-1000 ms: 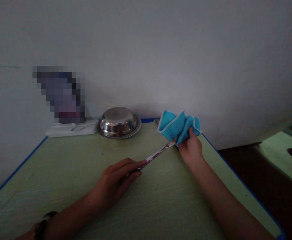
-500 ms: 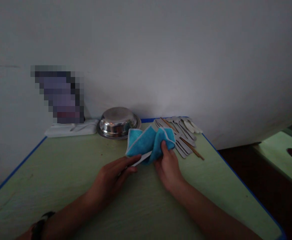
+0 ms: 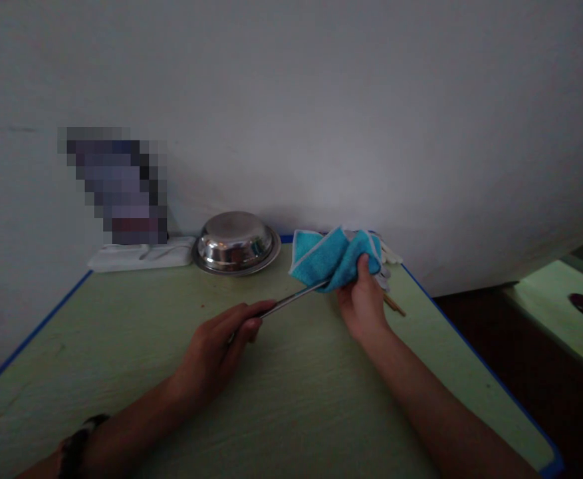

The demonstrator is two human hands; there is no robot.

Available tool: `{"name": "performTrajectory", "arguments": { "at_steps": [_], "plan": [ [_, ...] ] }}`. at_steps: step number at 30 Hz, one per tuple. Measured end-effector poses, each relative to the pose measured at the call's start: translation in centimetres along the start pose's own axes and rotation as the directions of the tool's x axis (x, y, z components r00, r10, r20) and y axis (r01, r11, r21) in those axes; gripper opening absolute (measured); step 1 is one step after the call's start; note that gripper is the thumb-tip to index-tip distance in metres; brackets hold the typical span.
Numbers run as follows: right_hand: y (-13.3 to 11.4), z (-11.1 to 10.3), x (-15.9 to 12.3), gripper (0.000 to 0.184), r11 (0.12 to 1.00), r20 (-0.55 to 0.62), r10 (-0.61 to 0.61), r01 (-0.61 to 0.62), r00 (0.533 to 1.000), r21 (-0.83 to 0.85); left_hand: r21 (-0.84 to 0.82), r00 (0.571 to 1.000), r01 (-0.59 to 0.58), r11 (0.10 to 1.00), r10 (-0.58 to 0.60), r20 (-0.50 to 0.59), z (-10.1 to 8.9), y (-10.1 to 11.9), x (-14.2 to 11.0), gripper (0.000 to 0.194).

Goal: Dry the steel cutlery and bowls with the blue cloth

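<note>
My left hand [image 3: 221,339] is closed on one end of a slim, shiny piece of metal cutlery [image 3: 294,301], held slanting up to the right over the table. Its far end disappears into the folds of a blue cloth [image 3: 321,259] with pale edging, so its kind cannot be told. My right hand [image 3: 363,299] grips the cloth around that end, thumb on top. Behind the cloth and right hand lie chopsticks [image 3: 395,305] and spoons [image 3: 383,276], mostly covered from view.
An upside-down metal bowl [image 3: 236,243] sits against the wall at the back of the pale green table [image 3: 136,332]. Left of it, a white tray-like holder [image 3: 171,254] stands below a blurred-out panel [image 3: 116,186]. Another table [image 3: 545,299] is at far right.
My right hand and the cloth have moved right and slightly up along the cutlery, baring more of its metal. My left hand has shifted slightly left. More of the cutlery pile is now covered.
</note>
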State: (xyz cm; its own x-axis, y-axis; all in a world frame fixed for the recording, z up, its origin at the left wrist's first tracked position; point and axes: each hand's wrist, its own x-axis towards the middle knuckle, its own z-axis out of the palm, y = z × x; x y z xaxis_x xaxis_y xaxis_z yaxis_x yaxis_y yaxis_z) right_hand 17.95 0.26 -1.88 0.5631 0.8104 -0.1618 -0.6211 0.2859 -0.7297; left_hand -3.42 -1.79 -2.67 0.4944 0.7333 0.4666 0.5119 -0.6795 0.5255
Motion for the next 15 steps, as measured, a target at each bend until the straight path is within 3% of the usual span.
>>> {"name": "performTrajectory", "arguments": {
  "at_steps": [5,9,15],
  "plan": [
    [-0.6,-0.1,0.9,0.019,1.000,-0.021,-0.018,0.018,1.000,0.020,-0.008,0.999,0.036,0.999,-0.036,0.018,-0.1,0.1,0.0,0.033],
    [0.8,-0.1,-0.3,0.015,0.994,-0.067,0.112,-0.111,0.991,0.022,-0.013,0.999,0.038,0.999,-0.038,0.033,0.0,-0.5,0.0,0.032],
    [3.8,-0.6,-4.3,0.025,0.945,0.071,0.256,-0.234,0.964,-0.230,-0.051,0.977,-0.157,0.986,0.163,0.141,1.0,-0.5,-0.3,0.031]
  ]
}}
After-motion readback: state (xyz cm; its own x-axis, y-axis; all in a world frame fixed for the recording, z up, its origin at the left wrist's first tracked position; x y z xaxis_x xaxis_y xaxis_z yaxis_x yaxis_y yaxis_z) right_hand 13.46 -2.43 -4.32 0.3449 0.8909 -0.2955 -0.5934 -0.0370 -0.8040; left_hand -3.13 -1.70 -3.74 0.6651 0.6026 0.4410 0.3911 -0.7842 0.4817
